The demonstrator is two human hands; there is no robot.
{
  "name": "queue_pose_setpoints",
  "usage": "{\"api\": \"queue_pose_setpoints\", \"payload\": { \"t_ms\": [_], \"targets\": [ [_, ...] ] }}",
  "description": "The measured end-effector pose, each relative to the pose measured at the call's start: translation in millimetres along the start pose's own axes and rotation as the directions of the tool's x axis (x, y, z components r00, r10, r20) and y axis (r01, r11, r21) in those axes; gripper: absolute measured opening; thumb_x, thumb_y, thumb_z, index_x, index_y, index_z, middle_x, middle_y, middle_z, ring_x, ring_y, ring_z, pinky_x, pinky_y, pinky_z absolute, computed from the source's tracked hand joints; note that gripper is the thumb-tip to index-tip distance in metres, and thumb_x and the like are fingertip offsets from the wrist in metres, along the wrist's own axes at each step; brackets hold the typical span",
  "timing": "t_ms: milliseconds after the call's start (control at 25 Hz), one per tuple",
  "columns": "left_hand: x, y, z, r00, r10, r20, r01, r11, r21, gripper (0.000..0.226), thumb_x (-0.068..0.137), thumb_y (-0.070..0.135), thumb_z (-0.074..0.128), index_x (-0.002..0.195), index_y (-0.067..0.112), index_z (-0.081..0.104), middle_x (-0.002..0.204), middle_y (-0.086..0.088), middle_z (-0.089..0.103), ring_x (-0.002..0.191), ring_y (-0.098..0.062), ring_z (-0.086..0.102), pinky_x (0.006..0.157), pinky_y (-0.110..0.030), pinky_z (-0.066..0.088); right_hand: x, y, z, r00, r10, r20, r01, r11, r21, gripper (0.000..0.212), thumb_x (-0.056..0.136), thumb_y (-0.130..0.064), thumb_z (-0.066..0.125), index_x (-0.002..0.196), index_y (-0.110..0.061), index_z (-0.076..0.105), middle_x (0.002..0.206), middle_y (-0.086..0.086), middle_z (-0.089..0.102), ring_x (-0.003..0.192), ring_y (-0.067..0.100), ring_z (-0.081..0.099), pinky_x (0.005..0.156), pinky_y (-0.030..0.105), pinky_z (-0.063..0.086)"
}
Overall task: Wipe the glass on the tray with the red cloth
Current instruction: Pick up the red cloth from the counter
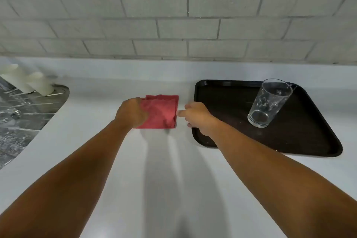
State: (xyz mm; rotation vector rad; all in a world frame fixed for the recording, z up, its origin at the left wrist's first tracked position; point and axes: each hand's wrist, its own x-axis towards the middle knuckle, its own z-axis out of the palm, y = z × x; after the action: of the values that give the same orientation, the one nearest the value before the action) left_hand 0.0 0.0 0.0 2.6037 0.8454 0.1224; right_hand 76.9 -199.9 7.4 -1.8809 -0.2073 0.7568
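A folded red cloth (162, 112) lies on the white counter, left of a dark tray (228, 100). My left hand (131, 113) grips the cloth's left edge, fingers curled over it. My right hand (197, 116) hovers at the cloth's right edge, over the tray's left rim, fingertips touching or almost touching the fabric. A clear drinking glass (269, 102) stands upright on the far right part of the tray, well apart from both hands.
A metal sink (25, 114) with a drain rack sits at the far left, with a white faucet (29, 81) behind it. A grey tiled wall (173, 15) backs the white counter (164, 179).
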Motion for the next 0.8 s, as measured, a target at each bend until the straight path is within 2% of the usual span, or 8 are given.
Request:
{"api": "queue_pose_setpoints", "payload": {
  "t_ms": [120, 200, 280, 440, 520, 560, 640, 800],
  "targets": [
    [12, -9, 4, 0.999, -0.051, 0.014, 0.051, 0.998, 0.023, 0.05, 0.088, 0.013, 0.059, 0.138, 0.012, 0.059, 0.132, -0.014, 0.066, 0.121, -0.036, 0.06, 0.088, -0.035, 0.046, 13, -2, 11, 1.0, 0.013, -0.019, -0.014, 0.998, -0.063, 0.035, 0.09, -0.013, 0.066, 0.122, -0.002, 0.055, 0.105, 0.009, 0.061, 0.096, 0.026, 0.063, 0.09, 0.042, 0.055],
    [21, -14, 8, 0.995, -0.098, 0.026, 0.097, 0.995, 0.031, 0.05, 0.09, 0.017, 0.058, 0.139, 0.009, 0.056, 0.138, -0.015, 0.062, 0.127, -0.036, 0.056, 0.096, -0.039, 0.046, 24, -3, 19, 0.999, 0.038, -0.034, -0.041, 0.994, -0.105, 0.009, 0.09, -0.009, 0.063, 0.087, -0.011, 0.055, 0.08, 0.004, 0.052, 0.071, 0.018, 0.058, 0.072, 0.031, 0.055],
    [31, -21, 11, 0.991, -0.132, 0.034, 0.131, 0.991, 0.026, 0.048, 0.093, 0.022, 0.057, 0.139, 0.007, 0.055, 0.14, -0.014, 0.061, 0.13, -0.035, 0.054, 0.099, -0.041, 0.045, 34, -4, 26, 0.996, 0.063, -0.059, -0.071, 0.988, -0.137, 0.024, 0.089, -0.006, 0.06, 0.072, -0.012, 0.045, 0.07, 0.003, 0.044, 0.058, 0.015, 0.046, 0.057, 0.026, 0.045],
    [44, -31, 16, 0.981, -0.182, 0.06, 0.183, 0.983, -0.013, 0.05, 0.094, 0.026, 0.058, 0.138, 0.004, 0.054, 0.138, -0.016, 0.061, 0.128, -0.036, 0.055, 0.098, -0.039, 0.045, 48, -9, 36, 0.991, 0.061, -0.117, -0.081, 0.98, -0.183, 0.021, 0.086, -0.005, 0.06, 0.071, -0.012, 0.046, 0.071, 0.002, 0.05, 0.061, 0.015, 0.053, 0.048, 0.022, 0.044],
    [47, -33, 20, 0.978, -0.198, 0.059, 0.198, 0.98, 0.008, 0.048, 0.092, 0.027, 0.06, 0.133, 0.001, 0.058, 0.135, -0.019, 0.061, 0.124, -0.038, 0.057, 0.095, -0.041, 0.047, 54, -11, 40, 0.99, 0.072, -0.123, -0.091, 0.983, -0.159, 0.008, 0.085, -0.006, 0.063, 0.083, -0.008, 0.055, 0.082, 0.006, 0.058, 0.075, 0.021, 0.063, 0.061, 0.028, 0.057],
    [48, -34, 22, 0.977, -0.205, 0.054, 0.204, 0.979, 0.013, 0.046, 0.09, 0.027, 0.061, 0.126, -0.001, 0.061, 0.13, -0.022, 0.063, 0.119, -0.04, 0.059, 0.09, -0.043, 0.049, 56, -10, 41, 0.989, 0.084, -0.125, -0.102, 0.985, -0.137, 0.009, 0.085, -0.006, 0.065, 0.092, -0.005, 0.059, 0.091, 0.008, 0.062, 0.083, 0.024, 0.065, 0.07, 0.033, 0.06],
    [50, -35, 24, 0.973, -0.223, 0.056, 0.223, 0.975, -0.001, 0.04, 0.086, 0.026, 0.063, 0.11, -0.006, 0.065, 0.118, -0.026, 0.065, 0.107, -0.043, 0.062, 0.082, -0.044, 0.05, 59, -7, 42, 0.983, 0.111, -0.147, -0.13, 0.984, -0.12, 0.02, 0.085, -0.007, 0.068, 0.103, -0.002, 0.062, 0.101, 0.011, 0.065, 0.086, 0.027, 0.067, 0.072, 0.038, 0.061],
    [51, -29, 25, 0.967, -0.242, 0.082, 0.246, 0.968, -0.038, 0.028, 0.086, 0.023, 0.065, 0.098, -0.001, 0.067, 0.105, -0.021, 0.068, 0.088, -0.035, 0.061, 0.07, -0.039, 0.046, 59, -4, 44, 0.981, 0.094, -0.172, -0.127, 0.972, -0.196, 0.011, 0.083, -0.008, 0.071, 0.089, -0.004, 0.062, 0.096, 0.013, 0.067, 0.076, 0.027, 0.069, 0.063, 0.039, 0.062]
  ]
}}
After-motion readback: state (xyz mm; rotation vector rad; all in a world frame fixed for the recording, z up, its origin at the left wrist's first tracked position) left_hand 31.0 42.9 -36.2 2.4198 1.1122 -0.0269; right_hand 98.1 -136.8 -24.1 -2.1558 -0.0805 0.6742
